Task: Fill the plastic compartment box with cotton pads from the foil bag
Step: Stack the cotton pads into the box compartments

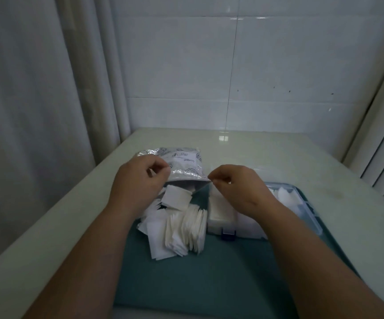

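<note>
Right arm hides much of compartment box (pixel 301 203). Foil bag (pixel 184 161) print reads "Content". Left hand (pixel 140 180), right hand (pixel 234 187) pinch bag mouth; cotton pads (pixel 179 224) spilled on mat (pixel 209 272).

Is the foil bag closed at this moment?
No: the left hand and the right hand pinch the foil bag open, and cotton pads lie spilled before it.

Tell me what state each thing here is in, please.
Foil bag, mouth open, facing the person.
Cotton pads, loose pile below the bag's mouth.
Plastic compartment box, holding some pads.
Left hand, pinching the bag's rim.
Right hand, pinching the bag's rim.
</note>
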`<state>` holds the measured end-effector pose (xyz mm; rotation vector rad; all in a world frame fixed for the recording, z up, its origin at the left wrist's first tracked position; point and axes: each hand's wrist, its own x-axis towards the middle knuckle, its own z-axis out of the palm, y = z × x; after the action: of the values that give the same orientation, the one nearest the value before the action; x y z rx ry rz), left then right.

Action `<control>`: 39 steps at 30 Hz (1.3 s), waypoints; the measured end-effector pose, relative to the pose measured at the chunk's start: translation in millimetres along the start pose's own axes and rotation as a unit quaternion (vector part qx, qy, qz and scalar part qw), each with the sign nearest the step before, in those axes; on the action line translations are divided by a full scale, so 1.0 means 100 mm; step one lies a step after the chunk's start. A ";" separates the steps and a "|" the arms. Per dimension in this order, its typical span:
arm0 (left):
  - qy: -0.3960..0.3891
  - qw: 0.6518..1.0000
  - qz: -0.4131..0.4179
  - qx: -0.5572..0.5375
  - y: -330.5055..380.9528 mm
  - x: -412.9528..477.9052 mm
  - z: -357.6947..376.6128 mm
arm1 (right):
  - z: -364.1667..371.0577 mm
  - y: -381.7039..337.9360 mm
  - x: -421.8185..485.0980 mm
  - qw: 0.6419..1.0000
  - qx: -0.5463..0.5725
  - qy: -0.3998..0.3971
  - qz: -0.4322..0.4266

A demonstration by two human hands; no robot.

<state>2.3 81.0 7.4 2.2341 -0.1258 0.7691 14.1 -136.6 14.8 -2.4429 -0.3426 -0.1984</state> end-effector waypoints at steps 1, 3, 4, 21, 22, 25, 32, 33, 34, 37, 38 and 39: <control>-0.016 1.000 0.017 0.008 0.02 -0.02 0.01 | -0.02 0.02 0.00 1.000 -0.005 -0.010 0.004; -0.051 0.997 0.047 0.022 0.06 -0.05 0.02 | -0.06 0.03 -0.01 0.999 -0.016 -0.030 0.011; -0.075 0.995 0.062 0.036 0.09 -0.07 0.03 | -0.08 0.04 -0.02 0.999 -0.021 -0.038 0.014; -0.319 0.892 0.119 0.296 0.38 -0.27 0.18 | -0.29 -0.01 -0.08 0.998 -0.025 -0.050 0.010; -0.320 0.896 0.112 0.288 0.37 -0.26 0.18 | -0.31 -0.02 -0.07 0.999 -0.023 -0.047 0.010; -0.320 0.906 0.095 0.259 0.35 -0.24 0.20 | -0.38 -0.02 -0.08 0.999 -0.013 -0.040 0.004; -0.321 0.938 0.036 0.123 0.35 -0.17 0.15 | -0.51 0.31 -0.14 0.999 -0.007 -0.014 0.029; -0.313 0.946 0.025 0.085 0.36 -0.16 0.14 | -0.51 0.36 -0.15 0.999 0.004 -0.005 0.038; -0.300 0.953 0.014 0.048 0.38 -0.15 0.14 | -0.51 0.39 -0.16 0.999 0.013 0.001 0.047; -0.246 0.968 -0.025 -0.031 0.41 -0.13 0.15 | -0.50 0.45 -0.17 0.998 0.011 0.005 0.064; -0.233 0.970 -0.039 -0.052 0.42 -0.13 0.16 | -0.50 0.46 -0.17 0.998 0.011 0.007 0.067; -0.220 0.971 -0.053 -0.072 0.43 -0.13 0.18 | -0.50 0.47 -0.18 0.997 0.013 0.010 0.069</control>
<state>-13.2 36.0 18.0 2.2166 -0.2649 0.1901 7.8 -207.1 21.6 -2.4259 -0.1662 -0.1584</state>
